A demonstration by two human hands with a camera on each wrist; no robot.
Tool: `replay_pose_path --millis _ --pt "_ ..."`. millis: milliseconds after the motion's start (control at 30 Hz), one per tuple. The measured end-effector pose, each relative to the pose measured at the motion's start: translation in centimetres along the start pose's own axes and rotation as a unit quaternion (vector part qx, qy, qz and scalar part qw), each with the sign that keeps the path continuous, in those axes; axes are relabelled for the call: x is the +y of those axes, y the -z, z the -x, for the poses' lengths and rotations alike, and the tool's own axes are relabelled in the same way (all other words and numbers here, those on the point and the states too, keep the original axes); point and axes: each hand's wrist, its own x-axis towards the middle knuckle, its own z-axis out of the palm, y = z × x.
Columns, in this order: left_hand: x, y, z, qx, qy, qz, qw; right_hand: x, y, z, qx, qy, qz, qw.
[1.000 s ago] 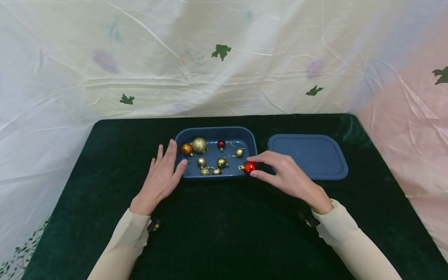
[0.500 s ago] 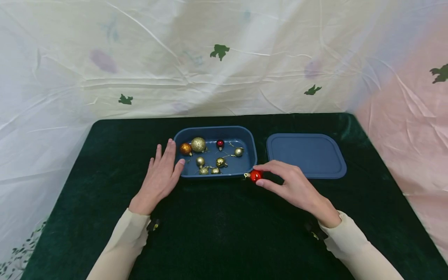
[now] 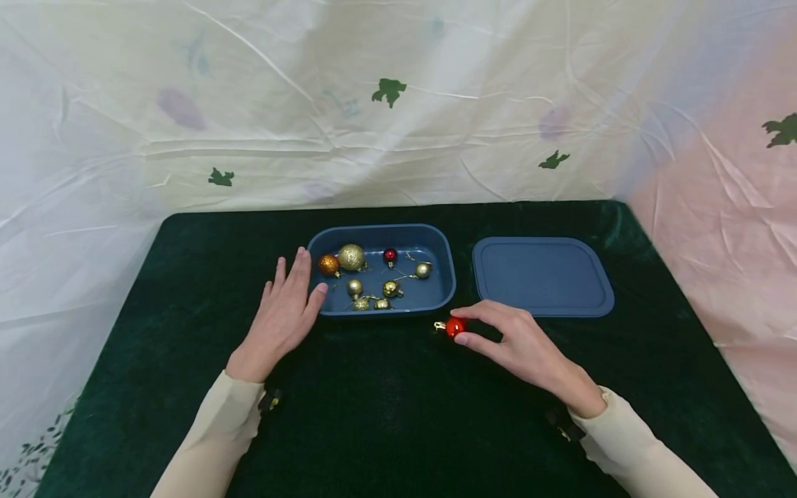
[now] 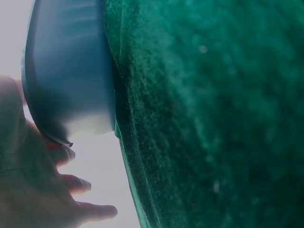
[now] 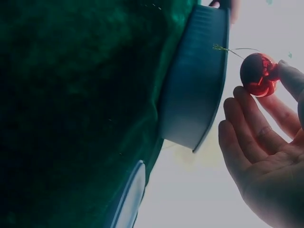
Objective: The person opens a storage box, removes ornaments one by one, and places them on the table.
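Observation:
Between thumb and fingers, my right hand (image 3: 513, 339) pinches a shiny red bauble (image 3: 455, 327) with a gold cap, held just in front of the box's near right corner. The right wrist view shows this red bauble (image 5: 259, 74) with a thin hanging thread. My left hand (image 3: 280, 311) lies with straight fingers along the left end of the blue box (image 3: 445, 277), its thumb over the rim. Inside the box are a large gold glitter bauble (image 3: 351, 257), an orange bauble (image 3: 328, 265), a small dark red bauble (image 3: 390, 257) and several small gold ones (image 3: 391, 288).
A blue lid (image 3: 542, 277) lies flat to the right of the box. Dark green cloth (image 3: 386, 408) covers the table. Pale patterned fabric (image 3: 324, 104) hangs behind and at both sides.
My right hand has brought the red bauble from over the box's right side toward me, past the near rim. My left hand stays at the box's left end.

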Motion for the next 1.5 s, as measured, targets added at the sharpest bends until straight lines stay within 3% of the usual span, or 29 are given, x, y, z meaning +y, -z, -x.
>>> replay_pose_path --millis 533,1033,1500 --pt "-0.3 0.4 -0.1 -0.016 -0.011 -0.009 0.9998 0.9 -2.1 0.5 -0.027 -0.022 0.007 0.999" --pt "-0.3 0.5 -0.1 -0.016 -0.006 -0.019 0.9997 1.3 -2.8 -0.1 -0.065 -0.054 0.015 0.996" --pt "-0.3 0.5 0.0 -0.013 -0.007 -0.015 0.9998 1.2 -3.2 -0.6 -0.081 -0.056 0.049 0.994"
